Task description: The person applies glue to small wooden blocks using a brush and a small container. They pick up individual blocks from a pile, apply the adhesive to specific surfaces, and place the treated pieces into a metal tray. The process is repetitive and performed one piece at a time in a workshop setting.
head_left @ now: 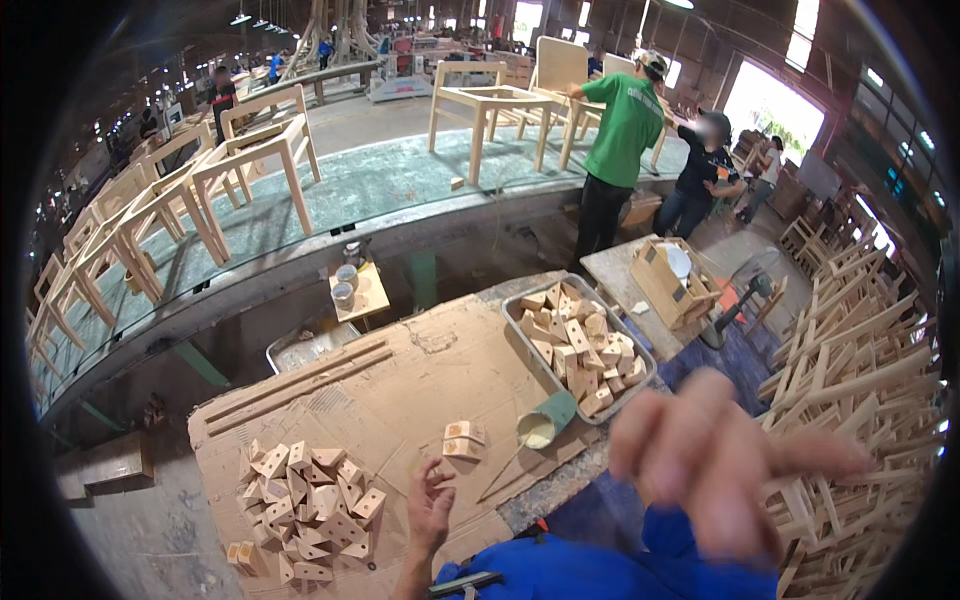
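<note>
My left hand (431,505) is over the cardboard-covered table with its fingers loosely bent and apart, nothing in them. Just beyond its fingertips, a pair of small wooden blocks (463,440) sits side by side on the cardboard (400,400). Raised close to the camera, my right hand (700,460) looks large and blurred; its fingers are spread and I see nothing held. A green cup (548,420) with pale contents leans beyond the blocks, to their right. To the left of my left hand lies a heap of drilled wooden blocks (310,505).
A grey bin (650,375) of wooden blocks stands at the table's far right. Wooden strips (300,385) lie along the far left edge. Chair frames (250,165) stand on a green platform beyond, near a person in green (622,130). Stacked wooden parts (850,380) fill the right.
</note>
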Motion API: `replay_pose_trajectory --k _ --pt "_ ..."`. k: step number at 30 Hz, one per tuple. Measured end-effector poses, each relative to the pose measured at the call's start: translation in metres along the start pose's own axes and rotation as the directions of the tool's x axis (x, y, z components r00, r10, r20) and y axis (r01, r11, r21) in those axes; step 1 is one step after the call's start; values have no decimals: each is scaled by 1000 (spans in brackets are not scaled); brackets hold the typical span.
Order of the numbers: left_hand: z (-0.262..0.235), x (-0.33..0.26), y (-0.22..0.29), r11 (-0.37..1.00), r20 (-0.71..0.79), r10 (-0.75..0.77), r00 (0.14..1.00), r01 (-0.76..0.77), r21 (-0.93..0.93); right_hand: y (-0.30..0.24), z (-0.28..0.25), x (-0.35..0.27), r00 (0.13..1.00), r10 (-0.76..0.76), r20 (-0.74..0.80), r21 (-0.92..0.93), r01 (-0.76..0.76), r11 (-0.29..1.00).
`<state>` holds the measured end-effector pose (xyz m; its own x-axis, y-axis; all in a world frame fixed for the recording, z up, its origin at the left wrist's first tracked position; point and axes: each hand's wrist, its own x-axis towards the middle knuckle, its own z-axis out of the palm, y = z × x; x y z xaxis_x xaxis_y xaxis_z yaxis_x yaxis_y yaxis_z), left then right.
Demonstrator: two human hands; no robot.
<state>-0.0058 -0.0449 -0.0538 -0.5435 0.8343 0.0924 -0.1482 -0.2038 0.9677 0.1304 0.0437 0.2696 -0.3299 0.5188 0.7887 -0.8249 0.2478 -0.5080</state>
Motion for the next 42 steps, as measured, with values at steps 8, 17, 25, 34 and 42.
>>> replay_pose_trajectory --k 8,17,25,34,42 --pt "-14 -15 -3 1000 -171 6 985 -6 2 20 -1 0 924 -338 176 219 298 929" --pt "-22 -22 -9 999 -193 25 981 -16 46 22 -3 -8 889 -430 160 269 379 885" --pt "-17 -21 -6 999 -179 6 984 2 46 17 -9 -10 842 -518 149 280 466 839" --pt "-20 -21 -8 995 -163 -85 983 92 35 19 -17 -19 837 -519 176 266 467 843" --pt "-29 -16 -33 987 -131 -156 979 159 17 22 -19 -11 844 -505 179 239 460 855"
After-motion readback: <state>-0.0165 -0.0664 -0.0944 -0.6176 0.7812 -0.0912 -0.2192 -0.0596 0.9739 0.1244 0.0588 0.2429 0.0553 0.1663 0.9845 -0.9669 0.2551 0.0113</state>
